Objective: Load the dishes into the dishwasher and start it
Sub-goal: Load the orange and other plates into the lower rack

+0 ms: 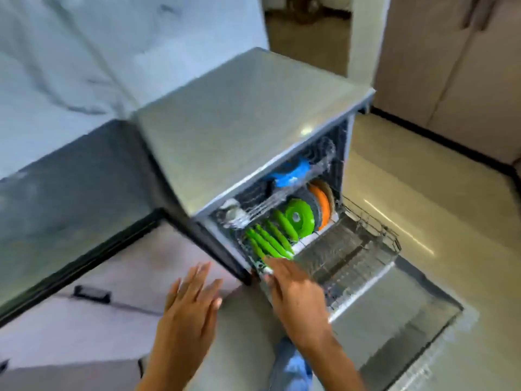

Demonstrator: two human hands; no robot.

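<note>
My left hand (191, 300) is nearest, low in view – fingers straight and slightly spread, holding nothing, hovering in front of the pale cabinet front (84, 320) beside the dishwasher (248, 119). My right hand (296, 292) reaches to the near left corner of the lower rack (352, 258), fingers extended onto the rack edge just below the green plates (270, 241). Blur there – can't tell if the fingertips hook the wire or just rest on it. A bit of blue fabric shows under my right forearm.

The dishwasher door (400, 320) is folded down flat to my right, its steel inner face up. The lower rack is partly pulled out over it; the drawn-out part is bare wire. Green plates stand on edge in a row at the rack's inner left, a round green plate (300, 217) faces out behind them, then a dark dish and an orange plate (321, 206) upright at the right.

Upper rack sits above, inside the tub: a blue dish (290, 173) in the middle, a whitish cup or bowl (232, 211) at the left, blurred.

Further out: dishwasher's grey top, dark countertop (70, 187) to its left, marbled wall (112, 52) behind, tan cabinets (451, 66) across the glossy floor (408, 179).
</note>
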